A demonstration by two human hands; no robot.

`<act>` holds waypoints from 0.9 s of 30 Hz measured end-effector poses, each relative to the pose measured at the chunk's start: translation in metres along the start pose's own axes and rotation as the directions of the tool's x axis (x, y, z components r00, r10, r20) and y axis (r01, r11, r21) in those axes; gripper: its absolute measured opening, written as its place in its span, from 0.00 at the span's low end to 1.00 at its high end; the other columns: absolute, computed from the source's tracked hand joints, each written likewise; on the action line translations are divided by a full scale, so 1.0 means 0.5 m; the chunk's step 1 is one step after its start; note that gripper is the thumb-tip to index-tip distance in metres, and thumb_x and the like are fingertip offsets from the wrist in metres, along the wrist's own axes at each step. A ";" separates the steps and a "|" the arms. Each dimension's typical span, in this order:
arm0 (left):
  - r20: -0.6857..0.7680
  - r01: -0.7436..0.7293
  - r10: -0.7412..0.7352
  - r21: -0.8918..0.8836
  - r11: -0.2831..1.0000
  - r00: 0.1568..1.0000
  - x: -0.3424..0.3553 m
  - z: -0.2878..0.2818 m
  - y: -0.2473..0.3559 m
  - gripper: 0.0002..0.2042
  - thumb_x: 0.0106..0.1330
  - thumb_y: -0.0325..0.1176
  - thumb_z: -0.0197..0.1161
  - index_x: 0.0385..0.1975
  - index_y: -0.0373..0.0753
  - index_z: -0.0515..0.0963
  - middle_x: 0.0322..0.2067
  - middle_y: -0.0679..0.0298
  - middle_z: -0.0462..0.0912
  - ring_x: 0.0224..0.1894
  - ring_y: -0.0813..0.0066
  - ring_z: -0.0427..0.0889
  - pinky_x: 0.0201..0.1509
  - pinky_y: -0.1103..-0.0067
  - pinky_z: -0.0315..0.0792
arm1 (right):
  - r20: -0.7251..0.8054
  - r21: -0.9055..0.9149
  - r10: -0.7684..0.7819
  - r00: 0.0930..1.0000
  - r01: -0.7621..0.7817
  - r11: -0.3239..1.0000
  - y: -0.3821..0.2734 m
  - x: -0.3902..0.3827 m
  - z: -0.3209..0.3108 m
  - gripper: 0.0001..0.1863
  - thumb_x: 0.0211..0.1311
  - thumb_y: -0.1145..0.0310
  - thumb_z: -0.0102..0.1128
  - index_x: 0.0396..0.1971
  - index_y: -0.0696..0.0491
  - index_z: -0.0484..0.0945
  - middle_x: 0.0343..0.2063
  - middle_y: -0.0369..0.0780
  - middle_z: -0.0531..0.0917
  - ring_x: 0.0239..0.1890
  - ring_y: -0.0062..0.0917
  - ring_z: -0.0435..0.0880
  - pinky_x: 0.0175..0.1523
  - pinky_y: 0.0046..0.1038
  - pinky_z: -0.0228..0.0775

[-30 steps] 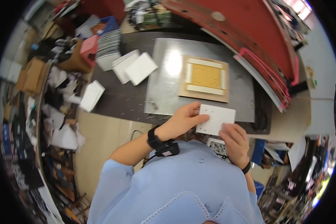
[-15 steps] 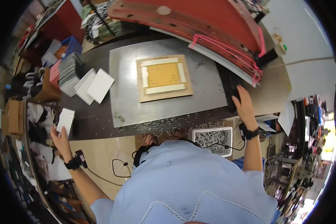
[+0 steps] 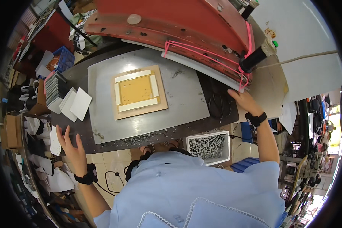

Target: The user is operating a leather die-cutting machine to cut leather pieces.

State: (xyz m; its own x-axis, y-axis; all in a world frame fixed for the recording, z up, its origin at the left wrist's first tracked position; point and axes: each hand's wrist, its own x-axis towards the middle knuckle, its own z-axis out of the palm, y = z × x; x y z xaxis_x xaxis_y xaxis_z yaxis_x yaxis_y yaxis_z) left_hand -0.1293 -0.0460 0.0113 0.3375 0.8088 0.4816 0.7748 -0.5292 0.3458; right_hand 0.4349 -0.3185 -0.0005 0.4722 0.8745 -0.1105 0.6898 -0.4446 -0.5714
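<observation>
My left hand (image 3: 73,150) is raised at the table's front left, fingers spread and nothing in it. Just beyond its fingertips, a small stack of white cards (image 3: 55,140) sits at the table edge. My right hand (image 3: 245,102) reaches to the lower right corner of the red press head (image 3: 171,22), its fingers loosely extended by the white plate (image 3: 205,68) under that head; some fingertips are hidden. Between the hands, a wooden board with a yellow die (image 3: 136,91) framed by pale strips lies on a grey metal sheet (image 3: 182,110).
White cards (image 3: 80,104) lie fanned at the left beside an upright row of grey cards (image 3: 56,89). A black handle (image 3: 254,59) with pink cord juts from the press. Scissors (image 3: 219,106) rest right of the sheet. Below, a white bin (image 3: 227,148) holds scraps.
My left hand has let go of the white cards and opened. My right hand has left the table's dark right edge for the press corner. The view has shifted rightward.
</observation>
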 end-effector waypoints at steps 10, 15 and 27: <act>0.044 -0.128 0.128 -0.006 0.992 0.991 0.005 0.051 0.128 0.16 0.70 0.26 0.58 0.57 0.35 0.74 0.70 0.54 0.58 0.70 0.55 0.62 0.70 0.65 0.60 | 0.122 -0.318 0.079 0.989 -0.036 0.947 0.141 -0.016 -0.070 0.37 0.67 0.42 0.51 0.59 0.63 0.70 0.59 0.59 0.70 0.60 0.51 0.71 0.65 0.40 0.63; 0.119 -0.203 0.221 -0.144 0.969 0.968 -0.002 0.093 0.247 0.16 0.67 0.21 0.59 0.54 0.35 0.75 0.67 0.51 0.64 0.68 0.53 0.66 0.69 0.65 0.61 | -0.007 -0.288 0.004 1.000 -0.005 0.958 0.171 0.020 -0.055 0.32 0.67 0.54 0.56 0.63 0.61 0.65 0.61 0.54 0.68 0.62 0.51 0.69 0.64 0.40 0.65; 0.331 -0.209 0.239 -0.124 0.970 0.913 -0.036 0.098 0.357 0.17 0.60 0.15 0.61 0.49 0.34 0.77 0.68 0.46 0.61 0.65 0.49 0.70 0.63 0.64 0.69 | -0.325 0.474 -0.247 0.913 0.383 0.793 0.352 0.316 0.047 0.28 0.67 0.67 0.53 0.65 0.57 0.62 0.63 0.47 0.69 0.65 0.40 0.69 0.65 0.35 0.65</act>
State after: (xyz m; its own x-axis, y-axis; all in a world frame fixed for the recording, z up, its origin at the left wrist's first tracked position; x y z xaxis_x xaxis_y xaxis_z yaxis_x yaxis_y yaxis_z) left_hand 0.0293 -0.1424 0.0252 0.6701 0.6969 0.2556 0.6149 -0.7140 0.3348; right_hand 0.6178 -0.2537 -0.1378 0.4391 0.8454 0.3042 0.4677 0.0740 -0.8808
